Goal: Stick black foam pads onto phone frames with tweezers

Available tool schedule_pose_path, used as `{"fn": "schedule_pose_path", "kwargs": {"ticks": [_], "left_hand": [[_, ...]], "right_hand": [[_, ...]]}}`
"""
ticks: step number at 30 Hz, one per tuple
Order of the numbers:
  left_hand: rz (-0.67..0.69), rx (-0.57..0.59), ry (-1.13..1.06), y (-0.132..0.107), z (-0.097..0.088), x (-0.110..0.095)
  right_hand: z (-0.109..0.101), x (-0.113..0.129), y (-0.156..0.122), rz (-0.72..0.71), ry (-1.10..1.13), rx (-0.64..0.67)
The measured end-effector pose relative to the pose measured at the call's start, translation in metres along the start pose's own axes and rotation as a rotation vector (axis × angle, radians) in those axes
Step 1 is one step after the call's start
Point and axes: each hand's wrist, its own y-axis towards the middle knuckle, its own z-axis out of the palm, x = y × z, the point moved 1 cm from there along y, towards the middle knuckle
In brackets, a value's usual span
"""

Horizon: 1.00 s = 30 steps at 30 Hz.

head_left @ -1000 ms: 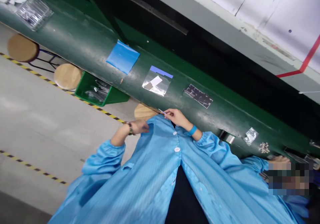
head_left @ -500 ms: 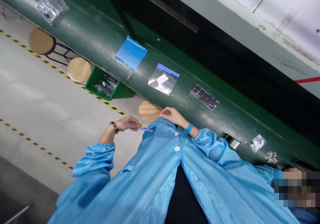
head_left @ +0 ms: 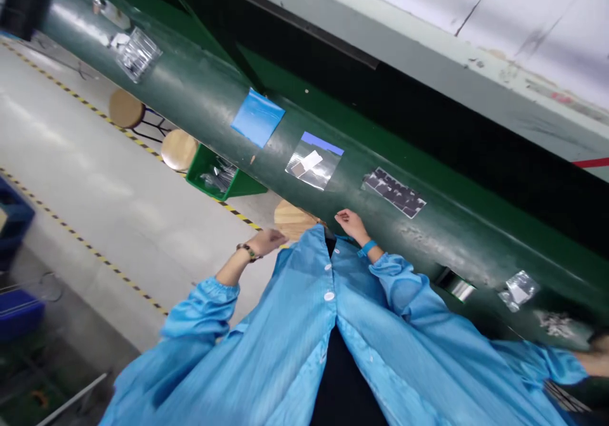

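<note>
My left hand (head_left: 269,241), a bead bracelet on its wrist, hovers in front of the left front edge of my blue coat (head_left: 295,324); motion smears its fingers. My right hand (head_left: 349,222), with a blue wristband, sits at the coat's upper edge, against the front of the dark green bench (head_left: 190,96), fingers curled. What they hold is hidden. On the bench just beyond the hands lie a clear bag with a purple strip (head_left: 314,161), a blue sheet (head_left: 257,118) and a dark grid of small pieces (head_left: 394,192).
A clear plastic tray (head_left: 137,54) lies far left on the bench and a foil packet (head_left: 518,288) at the right. Below the bench are a green bin (head_left: 216,175) and round wooden stools (head_left: 178,149). Blue crates (head_left: 14,213) stand left. Another person's arm (head_left: 597,362) shows at right.
The view has swung left. The purple strip pinched in my left hand half a second ago is no longer visible. My right hand has stayed at the coat's edge.
</note>
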Motion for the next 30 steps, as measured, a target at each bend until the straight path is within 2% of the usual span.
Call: {"fn": "schedule_pose_path", "kwargs": {"ticks": [2, 4, 6, 7, 9, 11, 12, 13, 16, 18, 19, 21, 24, 27, 30], "left_hand": [[0.023, -0.127, 0.099, 0.046, -0.02, -0.035], [0.064, -0.246, 0.192, 0.094, -0.038, -0.083], [0.114, -0.341, 0.275, 0.131, -0.049, -0.134], [0.14, -0.374, 0.31, 0.144, -0.053, -0.156], [0.164, -0.403, 0.364, 0.162, -0.06, -0.187], [0.191, -0.366, 0.408, 0.176, -0.065, -0.2], [0.191, -0.335, 0.429, 0.181, -0.067, -0.202], [0.192, -0.307, 0.448, 0.185, -0.068, -0.202], [0.198, -0.265, 0.467, 0.186, -0.065, -0.2], [0.227, -0.282, 0.439, 0.18, -0.064, -0.197], [0.247, -0.297, 0.417, 0.174, -0.063, -0.194], [0.293, -0.327, 0.365, 0.159, -0.064, -0.184], [0.344, -0.347, 0.298, 0.134, -0.068, -0.154], [0.418, -0.387, 0.127, 0.117, -0.074, -0.112], [0.459, -0.452, -0.009, 0.119, -0.085, -0.08]], "right_hand": [[0.0, 0.016, -0.007, -0.06, -0.016, -0.043], [-0.016, 0.04, -0.024, -0.152, -0.031, -0.133], [-0.051, 0.073, -0.05, -0.271, -0.052, -0.266], [-0.076, 0.094, -0.065, -0.331, -0.068, -0.353], [-0.14, 0.141, -0.098, -0.453, -0.12, -0.61], [-0.222, 0.194, -0.127, -0.629, -0.274, -1.057], [-0.269, 0.219, -0.135, -0.634, -0.343, -1.233], [-0.316, 0.242, -0.138, -0.589, -0.397, -1.35], [-0.453, 0.299, -0.109, -0.346, -0.587, -1.386], [-0.521, 0.332, -0.073, -0.211, -0.676, -1.358], [-0.545, 0.348, -0.056, -0.199, -0.664, -1.376], [-0.576, 0.374, -0.029, -0.2, -0.641, -1.382], [-0.592, 0.388, -0.013, -0.159, -0.56, -1.448], [-0.591, 0.367, -0.026, -0.158, -0.488, -1.57], [-0.579, 0.322, -0.069, -0.312, -0.491, -1.645]]}}
